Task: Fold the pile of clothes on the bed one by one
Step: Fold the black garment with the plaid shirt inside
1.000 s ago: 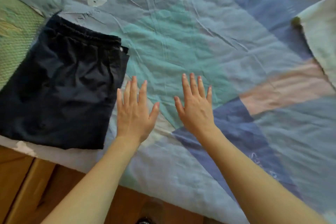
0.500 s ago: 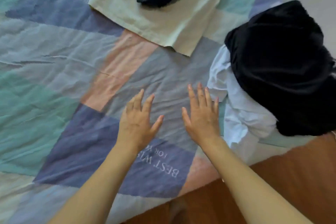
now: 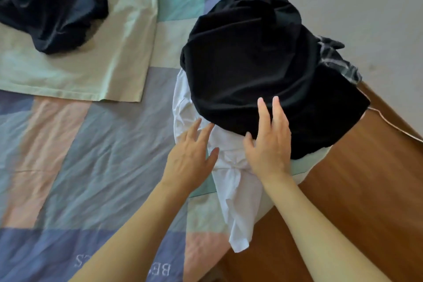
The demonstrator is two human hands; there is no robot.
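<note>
A pile of clothes sits at the bed's right corner. On top lies a crumpled black garment (image 3: 251, 62); under it a white garment (image 3: 231, 181) spills over the bed edge, and a plaid piece (image 3: 336, 62) sticks out at the back right. My right hand (image 3: 270, 142) is over the near edge of the black garment with fingers straight and thumb at the white cloth. My left hand (image 3: 192, 155) reaches with loose, spread fingers to the white garment just left of the black one. Neither hand grips anything.
The patchwork bedspread (image 3: 80, 155) covers the bed. A pale green garment (image 3: 91, 52) lies spread at the upper left with a dark navy garment (image 3: 50, 2) bunched on it. The wooden bed frame (image 3: 354, 178) runs along the right, with grey floor (image 3: 354, 7) beyond.
The view swung right from the folded dark shorts to the pile. Both hands moved from above the bare bedspread to the pile, the right now over the black garment's edge.
</note>
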